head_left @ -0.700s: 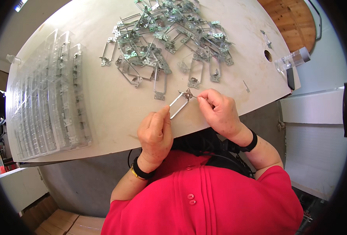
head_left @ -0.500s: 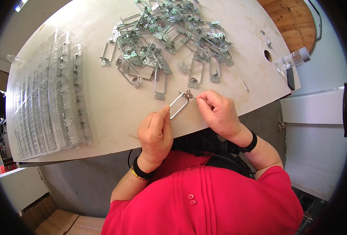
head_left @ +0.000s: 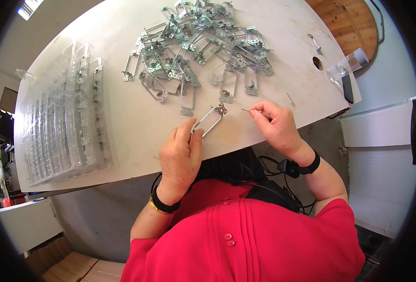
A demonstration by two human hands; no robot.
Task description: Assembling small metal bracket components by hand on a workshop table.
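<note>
My left hand [head_left: 179, 152] pinches one end of a narrow metal bracket frame [head_left: 221, 110] between thumb and fingers. This frame has two thin parallel rails and a brownish, hole-punched plate at its far end. To its right, my right hand [head_left: 276, 127] grips a thin metal pin [head_left: 245, 110] between thumb and forefinger. The pin points left toward the plate, with a gap between them. Beyond both hands lies a tangled heap of similar metal bracket frames [head_left: 177, 73].
Stacked clear plastic trays [head_left: 67, 136] holding metal parts stand on the left of the pale table [head_left: 132, 145]. At the right are a clear bottle with a grey cap [head_left: 342, 70], a round hole [head_left: 317, 63], a black flat object [head_left: 347, 90], a loose pin [head_left: 290, 99] and a small metal part [head_left: 315, 43].
My right hand has moved right, taking the pin away from the frame's plate. My left hand and the frame have shifted slightly left. The whole view has also shifted a little.
</note>
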